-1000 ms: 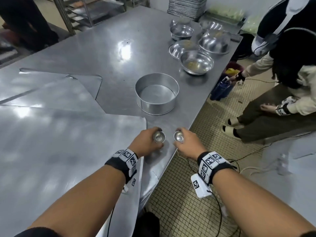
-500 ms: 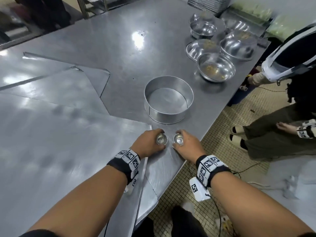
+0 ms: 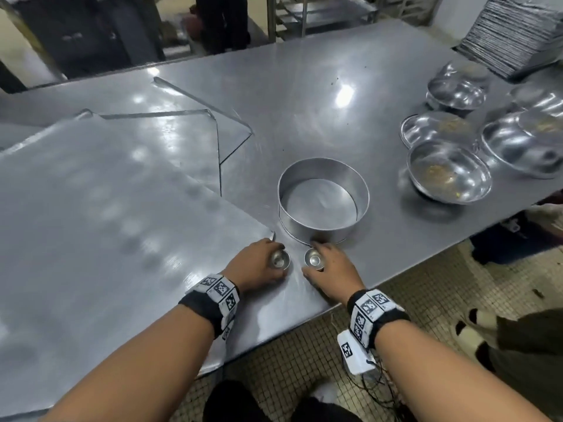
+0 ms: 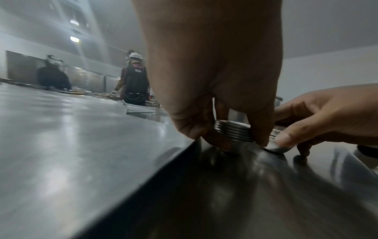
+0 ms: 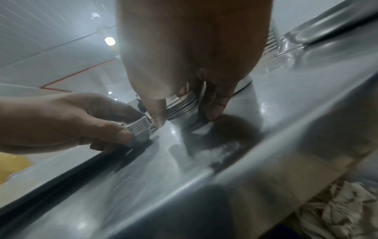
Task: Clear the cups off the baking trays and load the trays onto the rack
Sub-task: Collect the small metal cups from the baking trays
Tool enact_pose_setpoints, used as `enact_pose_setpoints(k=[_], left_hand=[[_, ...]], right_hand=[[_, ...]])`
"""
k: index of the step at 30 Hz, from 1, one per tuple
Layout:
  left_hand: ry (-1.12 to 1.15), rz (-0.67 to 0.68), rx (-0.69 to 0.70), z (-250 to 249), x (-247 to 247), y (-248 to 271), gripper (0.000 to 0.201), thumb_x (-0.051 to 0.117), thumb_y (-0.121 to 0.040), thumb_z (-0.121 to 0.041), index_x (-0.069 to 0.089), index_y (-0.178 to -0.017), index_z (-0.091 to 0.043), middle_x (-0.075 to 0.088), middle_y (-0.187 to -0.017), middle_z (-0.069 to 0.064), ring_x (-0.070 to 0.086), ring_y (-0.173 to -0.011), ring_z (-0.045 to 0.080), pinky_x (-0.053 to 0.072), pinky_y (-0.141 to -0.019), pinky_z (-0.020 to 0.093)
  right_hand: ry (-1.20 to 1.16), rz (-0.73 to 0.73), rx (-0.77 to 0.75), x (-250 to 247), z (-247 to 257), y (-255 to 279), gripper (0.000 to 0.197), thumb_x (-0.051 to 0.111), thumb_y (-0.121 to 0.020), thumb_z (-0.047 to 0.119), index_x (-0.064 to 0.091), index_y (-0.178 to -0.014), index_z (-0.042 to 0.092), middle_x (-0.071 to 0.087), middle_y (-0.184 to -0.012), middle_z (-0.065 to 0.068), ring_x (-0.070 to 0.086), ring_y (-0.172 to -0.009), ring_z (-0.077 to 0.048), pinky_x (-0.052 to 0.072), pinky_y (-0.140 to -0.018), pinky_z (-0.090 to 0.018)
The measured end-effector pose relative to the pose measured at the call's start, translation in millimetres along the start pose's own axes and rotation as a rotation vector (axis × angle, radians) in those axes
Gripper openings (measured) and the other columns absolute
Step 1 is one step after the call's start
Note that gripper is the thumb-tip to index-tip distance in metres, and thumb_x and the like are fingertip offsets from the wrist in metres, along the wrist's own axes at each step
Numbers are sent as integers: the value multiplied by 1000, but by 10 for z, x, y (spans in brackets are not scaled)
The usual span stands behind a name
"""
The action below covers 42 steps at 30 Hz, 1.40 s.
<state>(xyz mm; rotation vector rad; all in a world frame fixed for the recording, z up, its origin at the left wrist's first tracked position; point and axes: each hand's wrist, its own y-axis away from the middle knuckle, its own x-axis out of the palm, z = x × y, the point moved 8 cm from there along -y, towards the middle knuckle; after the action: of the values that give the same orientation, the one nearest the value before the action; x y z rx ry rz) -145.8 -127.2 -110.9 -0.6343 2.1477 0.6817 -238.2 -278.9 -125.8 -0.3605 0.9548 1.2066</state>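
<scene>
Two small stacks of nested metal cups stand side by side on the steel table near its front edge. My left hand [image 3: 262,264] grips the left cup stack [image 3: 281,259] beside the corner of a large flat baking tray [image 3: 106,208]. My right hand [image 3: 329,269] grips the right cup stack [image 3: 313,257], just in front of a round metal pan [image 3: 323,229]. In the left wrist view the left hand's fingers [image 4: 192,129] wrap the ribbed cup rims [image 4: 233,131]. In the right wrist view thumb and fingers [image 5: 214,103] pinch the other ribbed stack [image 5: 182,106].
More flat trays [image 3: 170,138] lie overlapped behind the big one. Several metal bowls [image 3: 447,172] with crumbs sit at the right, a pile of stacked trays [image 3: 511,35] at the far right corner. A rack [image 3: 320,10] stands beyond the table. A seated person's feet [image 3: 475,330] are on the tiled floor.
The view has swung left and both hands, still holding the cup stacks, have slid forward to the foot of the round pan.
</scene>
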Motion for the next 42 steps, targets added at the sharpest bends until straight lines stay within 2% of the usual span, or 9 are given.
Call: enact_pose_setpoints(k=[4,6,8,15,17,22,27,34,42], left_hand=[[3,-84,-113,-38,25,104,57,72,-81,-46,57,-129,-18,69,-116,6,64,-105,29,48,-85,35],[14,-114,-150,-80,45,145,52,75,-80,-46,54,-119,-19,70,-107,5,65,-97,30,48,-77,36],[20,-132,-157,-137,73,172,47,76,-78,-47,55,-111,-20,69,-103,3,64,-92,27,46,-73,34],[55,-104,-117,-385,217,130,47,73,-73,-53,60,-111,-29,65,-107,-3,61,-98,17,47,-82,31],[66,-89,-99,-434,280,90,52,64,-68,-62,58,-109,-32,66,-104,-3,62,-97,17,49,-91,36],[57,-63,-45,-534,336,-20,53,59,-67,-63,56,-111,-32,66,-104,-2,64,-96,19,47,-92,36],[96,-30,12,-542,359,-99,49,67,-69,-57,56,-111,-35,66,-103,0,63,-95,20,51,-85,37],[185,-60,111,-659,419,-212,42,77,-77,-45,66,-115,-30,70,-105,-4,64,-96,14,51,-81,31],[203,-125,80,-747,505,-302,46,75,-75,-54,63,-116,-36,71,-109,-9,65,-97,10,52,-80,29]], right_hand=[[-25,59,-15,-82,-65,24,67,76,-79,38,47,-140,28,61,-134,-3,57,-121,-29,48,-96,-36],[-5,84,-36,-110,-105,38,60,76,-77,38,50,-130,26,65,-125,-5,61,-112,-31,50,-89,-36],[-13,99,-82,-159,-118,59,55,75,-77,35,54,-127,26,65,-124,-3,60,-113,-28,49,-91,-35],[12,103,-137,-340,-263,108,63,74,-79,31,55,-139,30,59,-138,3,55,-125,-21,45,-102,-33],[31,104,-130,-377,-318,116,64,73,-80,35,53,-140,34,59,-138,5,54,-126,-20,45,-103,-33],[45,90,-64,-430,-424,116,64,73,-79,42,49,-139,38,66,-128,4,62,-114,-21,50,-95,-34],[36,69,-8,-420,-454,110,60,73,-77,40,50,-133,34,70,-118,0,65,-106,-25,51,-87,-33],[17,-12,-3,-547,-438,85,53,73,-78,25,61,-129,27,68,-123,-4,63,-111,-27,49,-92,-32],[46,37,-50,-669,-576,23,58,73,-78,24,59,-134,29,65,-128,-1,61,-115,-23,46,-95,-29]])
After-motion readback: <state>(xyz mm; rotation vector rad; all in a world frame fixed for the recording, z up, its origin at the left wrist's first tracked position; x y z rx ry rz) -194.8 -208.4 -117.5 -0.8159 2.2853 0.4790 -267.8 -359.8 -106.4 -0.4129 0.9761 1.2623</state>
